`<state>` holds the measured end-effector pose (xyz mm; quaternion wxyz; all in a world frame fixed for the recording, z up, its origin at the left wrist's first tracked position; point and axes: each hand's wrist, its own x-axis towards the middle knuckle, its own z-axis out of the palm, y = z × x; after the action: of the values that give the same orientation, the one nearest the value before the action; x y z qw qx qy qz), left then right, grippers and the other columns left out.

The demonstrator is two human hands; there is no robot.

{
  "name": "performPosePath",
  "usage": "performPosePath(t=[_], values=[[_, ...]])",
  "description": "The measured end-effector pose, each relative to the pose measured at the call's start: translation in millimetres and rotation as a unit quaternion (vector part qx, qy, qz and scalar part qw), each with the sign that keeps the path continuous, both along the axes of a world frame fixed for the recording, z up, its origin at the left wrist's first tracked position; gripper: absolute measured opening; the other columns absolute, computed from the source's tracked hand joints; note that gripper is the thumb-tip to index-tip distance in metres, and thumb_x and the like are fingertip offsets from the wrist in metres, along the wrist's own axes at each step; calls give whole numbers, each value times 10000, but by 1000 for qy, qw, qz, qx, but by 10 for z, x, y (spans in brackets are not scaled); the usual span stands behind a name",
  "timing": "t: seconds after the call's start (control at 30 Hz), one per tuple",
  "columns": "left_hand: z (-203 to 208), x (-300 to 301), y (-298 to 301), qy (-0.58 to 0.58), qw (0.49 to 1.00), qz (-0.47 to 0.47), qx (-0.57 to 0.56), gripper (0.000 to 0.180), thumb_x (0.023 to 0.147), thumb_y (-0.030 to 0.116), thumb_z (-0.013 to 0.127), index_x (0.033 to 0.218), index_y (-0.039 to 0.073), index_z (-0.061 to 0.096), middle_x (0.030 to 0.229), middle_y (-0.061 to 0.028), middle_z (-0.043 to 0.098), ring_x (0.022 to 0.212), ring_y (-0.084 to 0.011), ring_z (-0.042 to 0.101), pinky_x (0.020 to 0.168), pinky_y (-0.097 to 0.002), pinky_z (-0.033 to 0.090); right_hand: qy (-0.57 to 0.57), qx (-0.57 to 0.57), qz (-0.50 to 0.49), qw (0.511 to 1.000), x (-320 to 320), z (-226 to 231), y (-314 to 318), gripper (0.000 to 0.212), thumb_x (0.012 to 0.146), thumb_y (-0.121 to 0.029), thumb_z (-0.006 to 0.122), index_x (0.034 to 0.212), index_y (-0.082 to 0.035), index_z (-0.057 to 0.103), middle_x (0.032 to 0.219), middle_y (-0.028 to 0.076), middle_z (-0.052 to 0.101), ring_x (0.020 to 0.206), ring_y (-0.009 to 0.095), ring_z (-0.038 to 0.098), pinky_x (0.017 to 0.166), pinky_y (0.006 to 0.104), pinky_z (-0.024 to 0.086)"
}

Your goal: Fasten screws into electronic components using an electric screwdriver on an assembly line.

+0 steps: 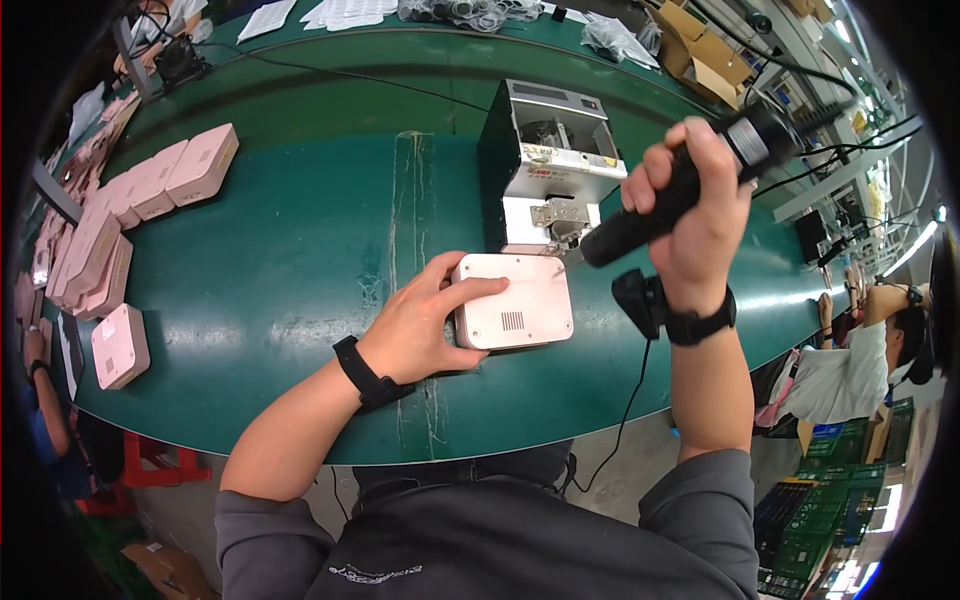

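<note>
My left hand (415,318) lies over the left side of a pale pink plastic case (540,305), gripping it. Its thumb is at the near edge and its fingers reach across the top. The case rests flat on the green table, with corner holes and a small slotted grille facing up. My right hand (705,215) is wrapped round a black electric screwdriver (632,232), raised to the right of the case. The screwdriver's tip is hard to make out. Just behind the case stands a black and silver screw feeder (562,175).
More pink cases (95,245) are stacked at the far left, with a single case (120,347) nearer. Papers and bagged parts (470,12) lie along the back, beside an open cardboard box (700,55). A co-worker (850,365) sits at the right. Cables run behind the screwdriver.
</note>
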<state>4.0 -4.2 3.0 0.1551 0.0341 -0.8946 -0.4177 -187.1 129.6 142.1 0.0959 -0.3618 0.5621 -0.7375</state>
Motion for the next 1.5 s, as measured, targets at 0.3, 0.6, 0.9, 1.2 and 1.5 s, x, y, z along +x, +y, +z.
performPosePath(t=[0.3, 0.6, 0.9, 1.2, 1.5], values=[[-13, -1, -13, 1, 1000, 5, 6, 752, 609, 166, 850, 1312, 221, 588, 1333, -154, 456, 1105, -339, 583, 958, -396, 506, -31, -11, 101, 994, 511, -54, 349, 287, 962, -349, 459, 1001, -65, 474, 652, 49, 483, 492, 152, 466, 533, 327, 429], [-29, -16, -12, 19, 1000, 10, 8, 765, 582, 147, 859, 1303, 225, 616, 1311, -156, 510, 1089, -324, 604, 942, -389, 519, -11, 8, 121, 993, 564, -262, 364, 284, 930, -347, 511, 981, -72, 461, 651, 57, 508, 480, 157, 469, 512, 330, 437], [-31, -12, -11, 13, 1000, 18, 18, 765, 578, 157, 869, 1298, 228, 621, 1319, -167, 498, 1099, -327, 604, 944, -388, 520, -15, 4, 145, 989, 528, -281, 319, 290, 933, -342, 527, 990, -64, 467, 663, 61, 515, 487, 163, 473, 509, 328, 435], [48, 4, 23, -29, 999, 11, 24, 737, 617, 149, 854, 1309, 227, 612, 1380, -175, 449, 1184, -341, 561, 1003, -389, 489, 57, -72, 4, 996, -29, 81, -53, 270, 959, -307, 527, 1006, -42, 515, 667, 60, 490, 501, 172, 465, 541, 339, 435], [5, 25, 20, -34, 999, 19, 17, 727, 620, 175, 855, 1304, 230, 614, 1372, -176, 451, 1192, -350, 556, 1005, -399, 486, 7, -17, 31, 999, 118, 9, -19, 310, 977, -347, 484, 985, -38, 511, 662, 52, 476, 512, 168, 467, 549, 338, 430]])
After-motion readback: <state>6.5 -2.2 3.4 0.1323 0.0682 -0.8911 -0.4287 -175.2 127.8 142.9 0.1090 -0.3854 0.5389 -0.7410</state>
